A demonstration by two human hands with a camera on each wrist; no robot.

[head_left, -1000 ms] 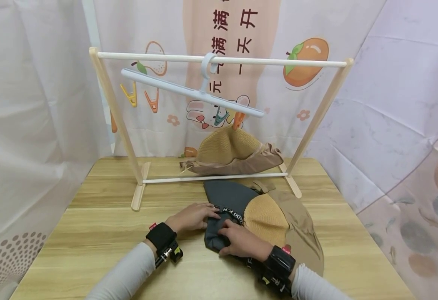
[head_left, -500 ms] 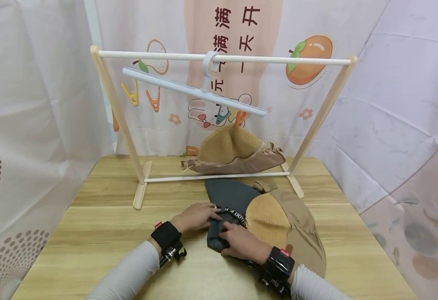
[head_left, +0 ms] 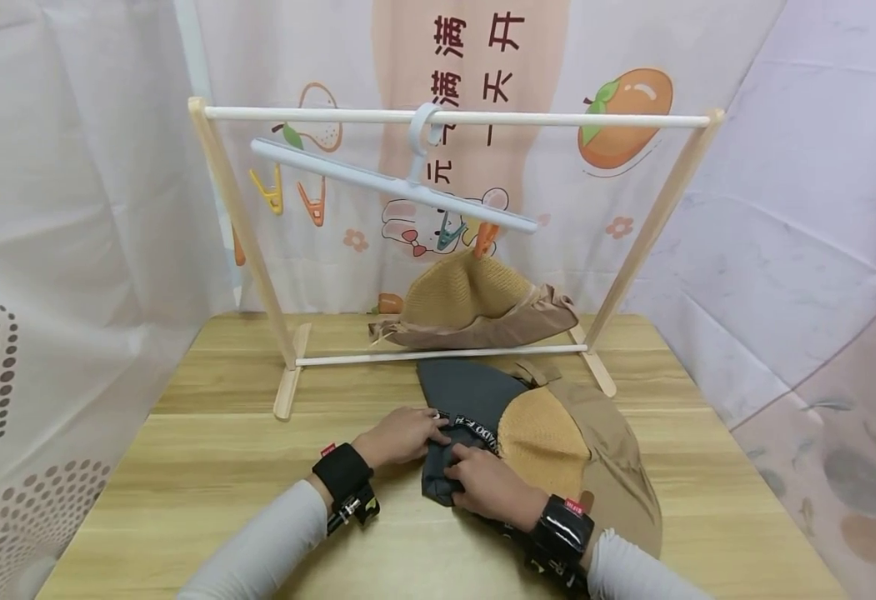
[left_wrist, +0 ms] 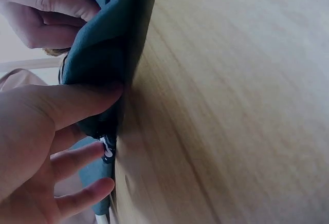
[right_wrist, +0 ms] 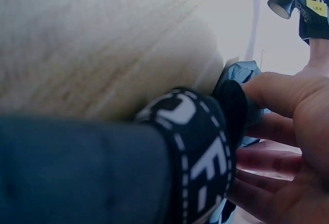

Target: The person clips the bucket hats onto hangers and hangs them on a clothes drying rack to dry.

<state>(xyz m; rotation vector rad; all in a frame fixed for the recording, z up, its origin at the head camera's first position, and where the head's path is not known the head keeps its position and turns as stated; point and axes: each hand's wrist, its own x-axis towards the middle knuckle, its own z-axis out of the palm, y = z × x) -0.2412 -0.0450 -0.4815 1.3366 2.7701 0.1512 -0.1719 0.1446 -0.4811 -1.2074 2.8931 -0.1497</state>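
Observation:
A dark blue-grey fabric hat [head_left: 463, 385] with a white-lettered black band lies on the table, partly folded. My left hand [head_left: 402, 435] pinches its folded left edge; in the left wrist view the thumb [left_wrist: 87, 103] lies on the cloth and the index finger goes behind it. From the right, my right hand [head_left: 493, 483] holds the same hat, its thumb and fingers about the cloth beside the lettered band [right_wrist: 203, 157]. Against the dark hat's right side lies a straw-crowned hat [head_left: 543, 437] with a wide tan brim [head_left: 621, 475], partly behind my right forearm.
A wooden rack [head_left: 651, 225] stands at the back. From its top bar hangs a tilted pale blue hanger [head_left: 347, 172]; an orange clip [head_left: 486, 239] on it bears another straw hat [head_left: 468, 292]. Yellow [head_left: 268, 192], orange [head_left: 313, 202] and teal clips [head_left: 448, 232] also hang there.
The head view has shifted slightly, so the scene sits a little further right. Both hands stay on the dark hat, with only slight finger movement.

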